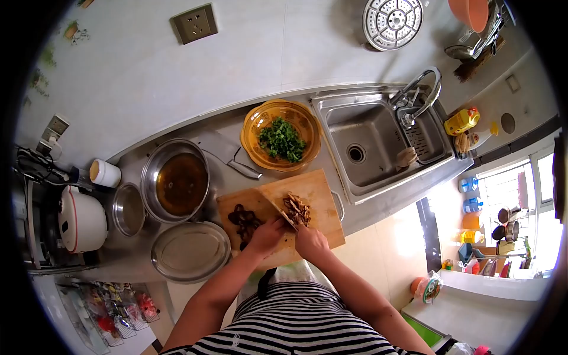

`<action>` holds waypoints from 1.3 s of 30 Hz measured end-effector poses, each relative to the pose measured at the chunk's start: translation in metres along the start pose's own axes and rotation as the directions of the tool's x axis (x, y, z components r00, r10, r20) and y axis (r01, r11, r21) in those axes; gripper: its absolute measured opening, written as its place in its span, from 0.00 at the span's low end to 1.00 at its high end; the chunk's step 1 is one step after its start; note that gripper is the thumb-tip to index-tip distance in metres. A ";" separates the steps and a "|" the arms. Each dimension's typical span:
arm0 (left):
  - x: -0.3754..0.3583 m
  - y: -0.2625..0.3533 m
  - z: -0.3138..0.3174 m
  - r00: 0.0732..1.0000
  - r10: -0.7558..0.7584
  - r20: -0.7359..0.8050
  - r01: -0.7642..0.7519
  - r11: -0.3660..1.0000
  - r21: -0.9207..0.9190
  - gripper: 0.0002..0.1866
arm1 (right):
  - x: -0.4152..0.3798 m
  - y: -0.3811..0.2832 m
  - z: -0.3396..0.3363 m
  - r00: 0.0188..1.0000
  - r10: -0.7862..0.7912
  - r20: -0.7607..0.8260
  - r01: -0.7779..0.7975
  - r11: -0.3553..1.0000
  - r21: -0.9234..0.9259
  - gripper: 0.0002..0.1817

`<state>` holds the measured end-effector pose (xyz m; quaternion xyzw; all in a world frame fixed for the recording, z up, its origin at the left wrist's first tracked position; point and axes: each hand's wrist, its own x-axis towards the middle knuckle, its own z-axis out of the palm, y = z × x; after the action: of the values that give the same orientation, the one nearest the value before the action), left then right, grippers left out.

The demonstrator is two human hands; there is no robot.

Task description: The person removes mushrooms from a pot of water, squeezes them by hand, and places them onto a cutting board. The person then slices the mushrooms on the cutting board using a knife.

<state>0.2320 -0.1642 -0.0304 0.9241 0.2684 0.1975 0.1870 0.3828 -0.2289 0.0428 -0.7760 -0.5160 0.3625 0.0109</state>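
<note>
A wooden cutting board (325, 201) lies on the counter in front of me. My right hand (310, 241) is closed around the handle of a knife (273, 204), whose blade points up and to the left over the board. Beside the blade, my left hand (269, 235) rests with its fingers bent together; what they press on is too small to make out. Sliced brown strips (297, 210) lie in a pile right of the blade. Darker brown pieces (244, 219) are spread on the board's left part.
Behind the board is a yellow bowl (249, 131) of chopped greens (282, 140). A metal basin (148, 188) of brown liquid, a small metal bowl (129, 210) and an oval tray (190, 251) stand left. The sink (361, 136) is at the right.
</note>
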 end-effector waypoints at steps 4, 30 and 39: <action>-0.003 0.001 0.001 0.994 -0.067 0.082 0.070 0.997 -0.041 0.16 | -0.001 -0.001 -0.008 0.999 -0.041 -0.035 0.043 0.998 0.052 0.14; -0.009 -0.003 -0.003 0.988 -0.137 0.072 0.147 0.974 -0.174 0.14 | 0.002 -0.006 0.004 1.000 -0.004 -0.019 0.006 0.997 0.082 0.13; -0.009 -0.005 -0.002 0.998 -0.053 0.019 0.055 0.991 -0.126 0.14 | 0.005 -0.005 0.005 0.999 -0.026 -0.033 0.029 0.993 0.116 0.15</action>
<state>0.2224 -0.1648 -0.0337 0.9044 0.2786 0.2017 0.2523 0.3770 -0.2247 0.0384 -0.7724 -0.5044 0.3797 0.0690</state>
